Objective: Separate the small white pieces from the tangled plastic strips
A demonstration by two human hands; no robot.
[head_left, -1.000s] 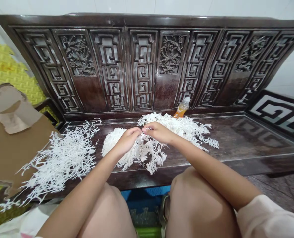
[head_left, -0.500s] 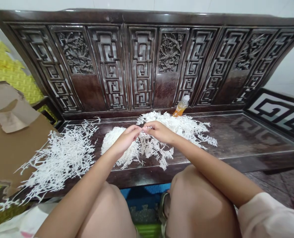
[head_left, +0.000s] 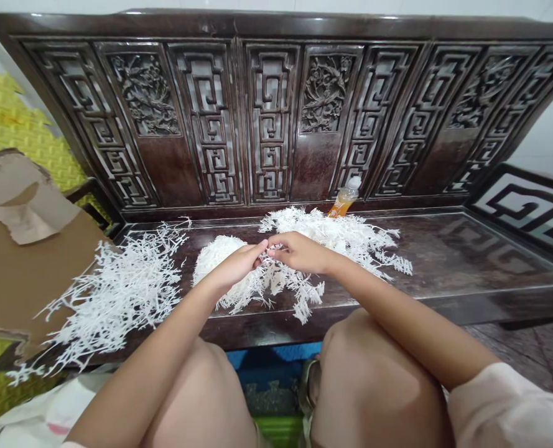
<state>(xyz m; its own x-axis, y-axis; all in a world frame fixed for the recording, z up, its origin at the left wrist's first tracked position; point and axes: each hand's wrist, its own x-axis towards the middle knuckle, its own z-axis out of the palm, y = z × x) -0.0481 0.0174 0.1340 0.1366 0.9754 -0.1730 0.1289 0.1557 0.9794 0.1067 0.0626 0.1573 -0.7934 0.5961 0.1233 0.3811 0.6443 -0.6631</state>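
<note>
My left hand (head_left: pixel 243 264) and my right hand (head_left: pixel 298 251) meet fingertip to fingertip over the bench seat. Both are closed in a pinch on a white branching piece (head_left: pixel 304 292), which hangs down below the right hand toward the front edge. A white heap of short pieces (head_left: pixel 215 254) lies under and behind the left hand. Behind the right hand spreads a pile of white branched pieces (head_left: pixel 346 233). Farther left lies a larger tangle of thin white branches (head_left: pixel 127 292). The exact spot gripped is hidden by the fingers.
An orange drink bottle (head_left: pixel 344 199) stands behind the right pile, against the carved backrest (head_left: pixel 320 165) of the dark wooden bench (head_left: pixel 448 255). Torn cardboard (head_left: pixel 19 274) lies at the left, over yellow floor mats (head_left: pixel 19 124). My knees are close to the bench's front edge.
The whole view has shifted slightly. The fingers of my right hand have spread a little apart from each other, and the hanging white piece has moved slightly. Both hands remain together.
</note>
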